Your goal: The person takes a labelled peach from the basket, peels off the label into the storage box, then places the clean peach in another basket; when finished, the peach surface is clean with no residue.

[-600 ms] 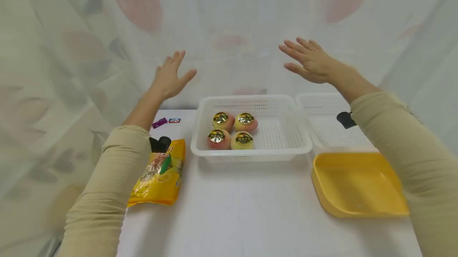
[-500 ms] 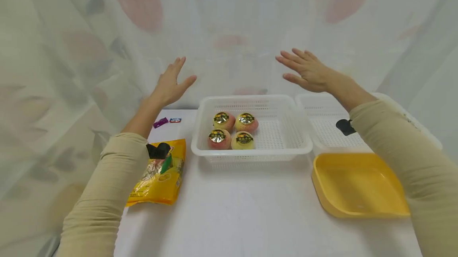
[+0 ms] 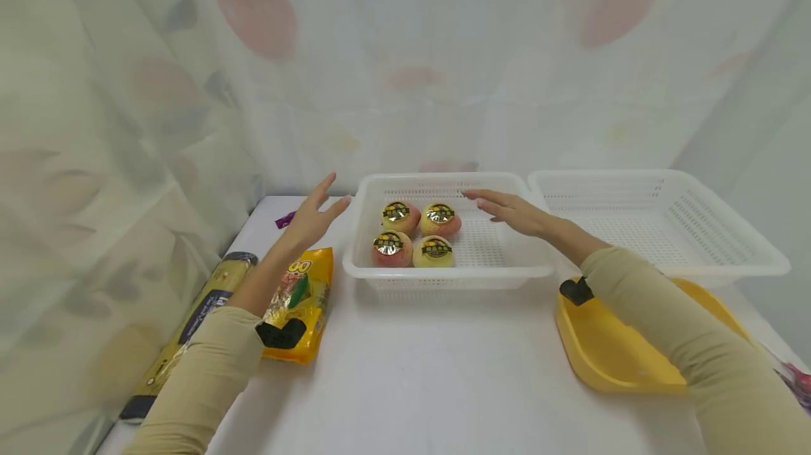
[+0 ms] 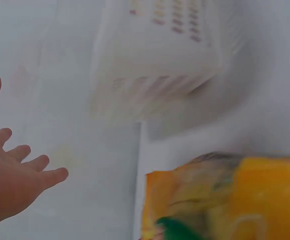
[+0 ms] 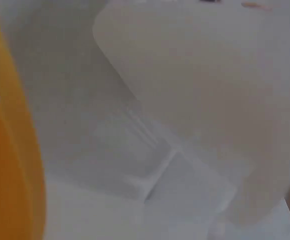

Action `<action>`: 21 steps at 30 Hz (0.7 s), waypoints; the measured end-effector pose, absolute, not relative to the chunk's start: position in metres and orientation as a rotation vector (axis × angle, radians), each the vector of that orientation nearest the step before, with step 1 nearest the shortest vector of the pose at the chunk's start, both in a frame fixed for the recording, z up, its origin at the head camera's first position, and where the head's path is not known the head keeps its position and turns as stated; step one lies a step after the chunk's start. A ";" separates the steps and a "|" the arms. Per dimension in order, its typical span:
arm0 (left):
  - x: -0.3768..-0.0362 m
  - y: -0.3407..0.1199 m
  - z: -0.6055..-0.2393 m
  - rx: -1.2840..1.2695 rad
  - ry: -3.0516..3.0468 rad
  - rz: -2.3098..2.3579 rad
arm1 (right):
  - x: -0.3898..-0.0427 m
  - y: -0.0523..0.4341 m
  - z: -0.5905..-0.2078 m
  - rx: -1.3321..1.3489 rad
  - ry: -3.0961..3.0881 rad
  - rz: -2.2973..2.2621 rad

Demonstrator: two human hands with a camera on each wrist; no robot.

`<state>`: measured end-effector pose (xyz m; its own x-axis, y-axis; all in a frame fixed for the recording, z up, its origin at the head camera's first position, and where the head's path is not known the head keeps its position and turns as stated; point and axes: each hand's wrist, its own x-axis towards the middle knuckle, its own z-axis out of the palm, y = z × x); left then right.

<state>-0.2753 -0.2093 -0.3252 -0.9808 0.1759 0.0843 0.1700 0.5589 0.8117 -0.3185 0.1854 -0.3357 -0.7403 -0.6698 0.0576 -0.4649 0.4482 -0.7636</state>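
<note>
L grip (image 3: 310,221): bare hand, fingers + thumb spread apart, just beside L rim of ctr basket (image 3: 446,272); contact can't tell. R grip (image 3: 514,214): bare hand, fingers straight, thumb apart below them, over R part of ctr basket in head view; ht. can't tell. Ctr basket: white plastic, perforated, btwn the grips; cont. 4 round fruits (image 3: 433,252), red/yel., round stickers w/ dark band, 2 x 2, at side twd L grip. 2nd basket (image 3: 646,229): white, perf., R of R grip. Yellow tray (image 3: 608,353): near side & R of R grip, part hidden by R sleeve (image 3: 697,342). Yellow bag (image 3: 315,300): printed, near side of L grip. Purple wrapper (image 3: 284,220): sm., L of L grip. Gold packet (image 3: 203,307): long, dark ends, farther L, on table (image 3: 469,356).
</note>
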 end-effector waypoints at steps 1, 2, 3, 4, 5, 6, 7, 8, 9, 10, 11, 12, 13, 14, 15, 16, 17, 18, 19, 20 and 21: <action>-0.273 -0.208 -0.331 0.279 2.737 1.470 | -0.318 0.182 -0.340 -0.925 2.370 -1.244; -0.270 -0.206 -0.336 0.258 2.705 1.504 | -0.319 0.179 -0.344 -0.868 2.295 -1.302; -0.268 -0.205 -0.342 0.233 2.677 1.533 | -0.319 0.177 -0.348 -0.819 2.220 -1.349; -0.265 -0.203 -0.347 0.202 2.652 1.558 | -0.320 0.174 -0.351 -0.774 2.157 -1.383; -0.263 -0.201 -0.351 0.173 2.625 1.583 | -0.321 0.171 -0.354 -0.730 2.101 -1.408; -0.261 -0.199 -0.355 0.140 2.598 1.607 | -0.322 0.169 -0.356 -0.693 2.052 -1.426; -0.259 -0.197 -0.359 0.105 2.570 1.631 | -0.322 0.167 -0.359 -0.660 2.011 -1.441; -0.257 -0.196 -0.362 0.075 2.543 1.654 | -0.323 0.165 -0.361 -0.624 1.973 -1.457; -0.255 -0.194 -0.365 0.047 2.521 1.668 | -0.323 0.162 -0.362 -0.591 1.940 -1.470; -0.253 -0.193 -0.367 0.037 2.503 1.679 | -0.323 0.160 -0.363 -0.558 1.911 -1.484; -0.251 -0.192 -0.370 0.032 2.483 1.691 | -0.323 0.158 -0.364 -0.531 1.886 -1.489; -0.249 -0.191 -0.373 0.026 2.463 1.701 | -0.322 0.156 -0.364 -0.511 1.862 -1.491; -0.247 -0.190 -0.375 0.023 2.449 1.710 | -0.322 0.154 -0.365 -0.489 1.844 -1.489; -0.246 -0.189 -0.378 0.029 2.438 1.716 | -0.321 0.151 -0.365 -0.476 1.829 -1.481; -0.244 -0.189 -0.381 0.038 2.423 1.731 | -0.321 0.149 -0.366 -0.460 1.822 -1.470; -0.242 -0.188 -0.384 0.038 2.407 1.747 | -0.321 0.147 -0.367 -0.445 1.815 -1.460; -0.240 -0.188 -0.386 0.033 2.394 1.763 | -0.320 0.145 -0.368 -0.430 1.809 -1.451; -0.238 -0.187 -0.389 0.038 2.374 1.794 | -0.320 0.143 -0.369 -0.420 1.809 -1.443; -0.235 -0.186 -0.390 0.045 2.357 1.829 | -0.319 0.142 -0.370 -0.416 1.815 -1.432; -0.233 -0.184 -0.391 0.055 2.326 1.873 | -0.318 0.140 -0.371 -0.420 1.824 -1.419; -0.231 -0.183 -0.392 0.063 2.297 1.918 | -0.318 0.139 -0.373 -0.415 1.836 -1.410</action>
<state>-0.2308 -0.1826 -0.3922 -0.9881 0.1272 -0.0871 -0.0630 0.1825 0.9812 -0.3177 0.1389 -0.3727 -0.6508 -0.6608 -0.3738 0.1909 0.3342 -0.9230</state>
